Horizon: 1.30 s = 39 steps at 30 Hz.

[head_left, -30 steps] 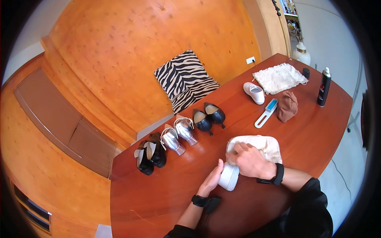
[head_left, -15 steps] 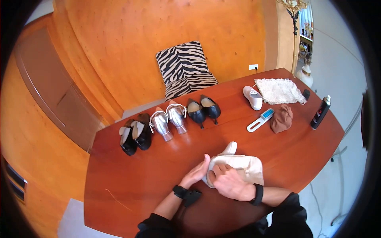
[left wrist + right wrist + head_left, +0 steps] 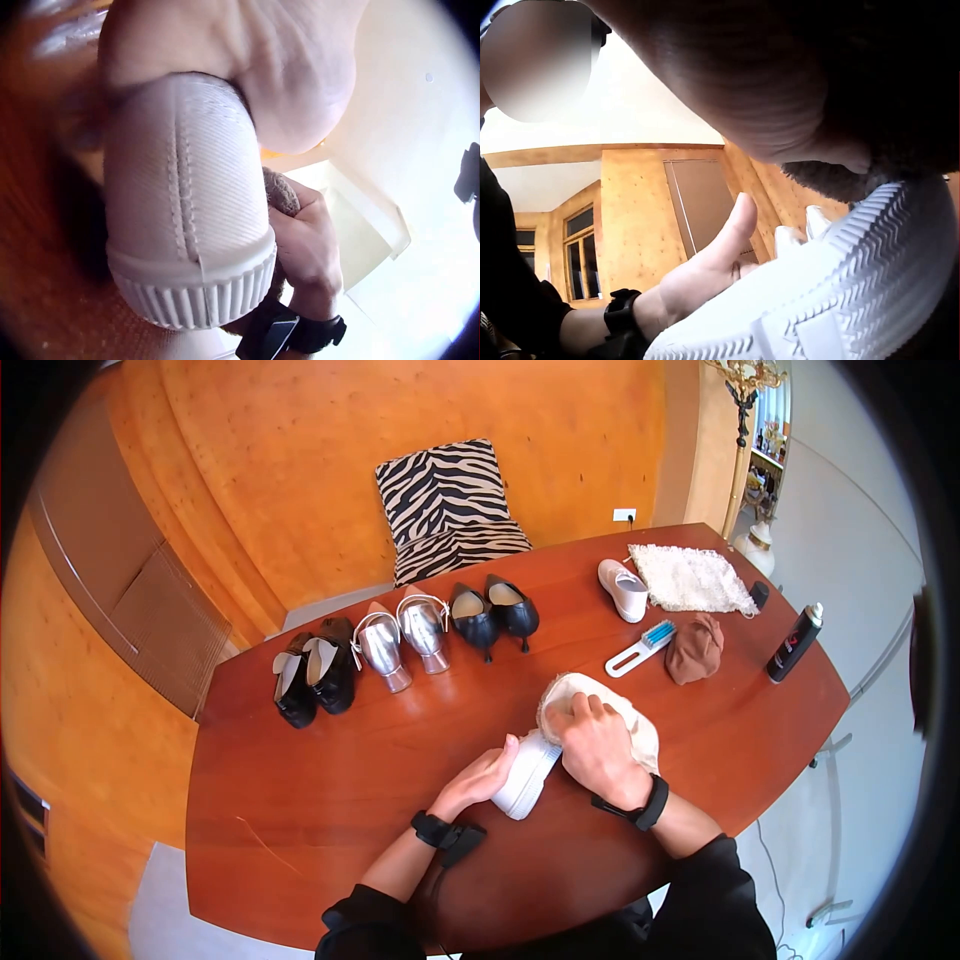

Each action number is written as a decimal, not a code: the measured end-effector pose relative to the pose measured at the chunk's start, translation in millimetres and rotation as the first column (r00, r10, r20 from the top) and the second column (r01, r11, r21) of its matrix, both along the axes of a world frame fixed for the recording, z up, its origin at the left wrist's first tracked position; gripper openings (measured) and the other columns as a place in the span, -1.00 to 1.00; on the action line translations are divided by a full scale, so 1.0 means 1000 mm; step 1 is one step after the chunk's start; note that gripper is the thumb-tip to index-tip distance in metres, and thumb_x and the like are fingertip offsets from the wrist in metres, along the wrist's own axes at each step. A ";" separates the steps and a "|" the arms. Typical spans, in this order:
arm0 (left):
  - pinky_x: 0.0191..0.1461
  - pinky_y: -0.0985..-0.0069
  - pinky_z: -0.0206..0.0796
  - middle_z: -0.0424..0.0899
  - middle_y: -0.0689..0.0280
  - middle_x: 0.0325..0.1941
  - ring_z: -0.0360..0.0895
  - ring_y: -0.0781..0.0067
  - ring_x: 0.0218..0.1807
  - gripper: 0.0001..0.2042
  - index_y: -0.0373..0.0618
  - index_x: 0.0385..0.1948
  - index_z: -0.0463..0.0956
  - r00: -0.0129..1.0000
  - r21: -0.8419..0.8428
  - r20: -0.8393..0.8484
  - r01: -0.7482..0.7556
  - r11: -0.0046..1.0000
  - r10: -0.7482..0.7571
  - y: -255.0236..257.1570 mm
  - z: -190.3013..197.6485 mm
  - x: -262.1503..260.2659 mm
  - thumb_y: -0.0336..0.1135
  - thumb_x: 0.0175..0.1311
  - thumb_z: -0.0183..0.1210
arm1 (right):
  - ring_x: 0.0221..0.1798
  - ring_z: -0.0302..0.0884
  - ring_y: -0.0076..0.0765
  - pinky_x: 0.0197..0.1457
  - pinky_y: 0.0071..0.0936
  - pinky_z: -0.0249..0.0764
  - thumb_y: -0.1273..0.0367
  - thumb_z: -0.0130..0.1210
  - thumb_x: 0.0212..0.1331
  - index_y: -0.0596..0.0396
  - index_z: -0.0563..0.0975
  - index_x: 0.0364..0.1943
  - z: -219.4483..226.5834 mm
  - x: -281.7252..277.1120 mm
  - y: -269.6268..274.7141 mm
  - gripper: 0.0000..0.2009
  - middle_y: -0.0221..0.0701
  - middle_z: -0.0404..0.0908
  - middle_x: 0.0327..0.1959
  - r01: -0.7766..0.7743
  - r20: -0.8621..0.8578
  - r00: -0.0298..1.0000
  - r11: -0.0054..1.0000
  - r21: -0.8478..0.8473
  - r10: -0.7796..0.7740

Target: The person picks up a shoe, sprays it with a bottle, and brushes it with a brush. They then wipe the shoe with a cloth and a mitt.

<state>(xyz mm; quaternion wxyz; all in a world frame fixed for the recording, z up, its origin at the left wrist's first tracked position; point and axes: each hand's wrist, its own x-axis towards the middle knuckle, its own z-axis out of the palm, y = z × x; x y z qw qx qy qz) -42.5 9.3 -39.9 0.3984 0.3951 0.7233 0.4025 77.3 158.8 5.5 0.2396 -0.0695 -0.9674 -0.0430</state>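
A white shoe [image 3: 527, 778] is held off the table by my left hand [image 3: 474, 780], its ribbed sole edge turned toward my right side. In the left wrist view, the shoe's stitched heel [image 3: 187, 187] sits against the palm of the left hand [image 3: 240, 67]. Its raised thumb shows in the right wrist view, where the shoe's patterned sole [image 3: 870, 277] hides the fingers. My right hand [image 3: 600, 752] grips a cream cloth [image 3: 577, 685] with a fuzzy underside [image 3: 281, 191], which touches the shoe's far end.
Black shoes [image 3: 330, 675], silver heels [image 3: 424, 625] and black heels [image 3: 474, 620] line the far left edge. Farther right are another white shoe [image 3: 624, 592], a blue-bristled brush [image 3: 640, 649], brown cloth [image 3: 695, 650], fluffy white cloth [image 3: 690, 577], spray can [image 3: 795, 645] and black cap [image 3: 759, 595].
The shoe has turned in my left hand, showing more of its sole edge beside the cream cloth. The right hand and cloth have shifted toward the shoe's far end.
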 end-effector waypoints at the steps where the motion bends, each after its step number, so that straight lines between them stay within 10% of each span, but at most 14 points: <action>1: 0.13 0.43 0.18 0.50 0.21 -0.11 0.36 0.35 -0.05 -0.29 -0.31 -0.03 0.36 1.000 -0.038 -0.002 0.014 0.999 -0.014 0.000 -0.001 -0.001 0.19 0.39 -0.60 | -0.36 0.48 -0.22 -0.33 -0.36 0.48 0.49 0.07 -0.25 0.03 0.55 -0.28 0.001 0.001 -0.004 -0.70 -0.29 0.43 -0.46 -0.002 0.007 1.000 1.000 0.015 0.001; 4: 0.12 0.43 0.19 0.49 0.20 -0.09 0.36 0.37 -0.03 -0.30 -0.31 -0.02 0.36 0.995 0.138 0.095 -0.038 0.990 0.025 0.002 -0.004 0.005 0.20 0.39 -0.58 | -0.32 0.47 -0.22 -0.32 -0.37 0.49 0.49 0.07 -0.26 0.15 0.52 -0.31 0.005 0.008 -0.022 -0.72 -0.26 0.42 -0.43 -0.095 0.020 0.995 0.995 -0.034 0.096; 8: 0.17 0.46 0.17 0.46 0.17 0.00 0.34 0.40 0.05 -0.30 -0.31 0.04 0.33 0.996 -0.081 0.078 0.041 0.996 -0.034 -0.002 0.008 0.001 0.20 0.38 -0.56 | -0.30 0.46 -0.23 -0.29 -0.41 0.48 0.48 0.08 -0.26 0.25 0.50 -0.30 -0.005 0.018 -0.043 -0.70 -0.25 0.41 -0.41 -0.243 0.074 0.966 0.968 -0.069 0.248; 10: 0.01 0.45 0.26 0.57 0.21 -0.29 0.41 0.41 -0.19 -0.24 -0.32 -0.22 0.45 0.993 0.099 0.059 -0.112 0.989 0.106 0.000 0.001 0.008 0.27 0.34 -0.57 | -0.32 0.46 -0.24 -0.31 -0.43 0.46 0.46 0.08 -0.25 0.28 0.50 -0.30 -0.006 0.022 -0.050 -0.70 -0.25 0.42 -0.43 -0.296 0.121 0.948 0.955 -0.013 0.295; 20: 0.17 0.52 0.16 0.44 0.18 0.04 0.33 0.47 0.08 -0.29 -0.35 0.05 0.31 0.931 0.097 0.297 -0.249 0.964 0.210 0.001 -0.009 0.008 0.20 0.39 -0.53 | -0.29 0.48 -0.24 -0.27 -0.38 0.46 0.39 0.06 -0.14 0.18 0.52 -0.35 -0.013 0.009 -0.034 -0.78 -0.28 0.43 -0.42 -0.226 0.013 0.974 0.973 -0.054 0.227; 27: 0.19 0.44 0.23 0.44 0.14 0.10 0.42 0.37 0.11 -0.20 -0.37 0.18 0.18 0.966 0.029 0.231 -0.126 0.992 0.116 -0.001 -0.009 0.005 0.30 0.31 -0.53 | -0.41 0.44 -0.33 -0.38 -0.46 0.35 0.40 0.07 -0.16 0.09 0.53 -0.49 -0.015 -0.007 0.008 -0.88 -0.31 0.42 -0.47 0.068 -0.102 0.993 0.998 0.017 -0.066; 39: 0.12 0.47 0.25 0.51 0.16 0.00 0.45 0.39 0.01 -0.24 -0.37 0.08 0.30 0.962 -0.019 0.168 -0.217 0.976 0.217 0.002 -0.002 0.014 0.24 0.35 -0.57 | -0.37 0.39 -0.37 -0.42 -0.52 0.30 0.38 0.09 -0.23 0.17 0.58 -0.53 -0.012 0.000 -0.007 -0.84 -0.37 0.45 -0.51 0.051 -0.009 0.999 0.995 0.091 -0.051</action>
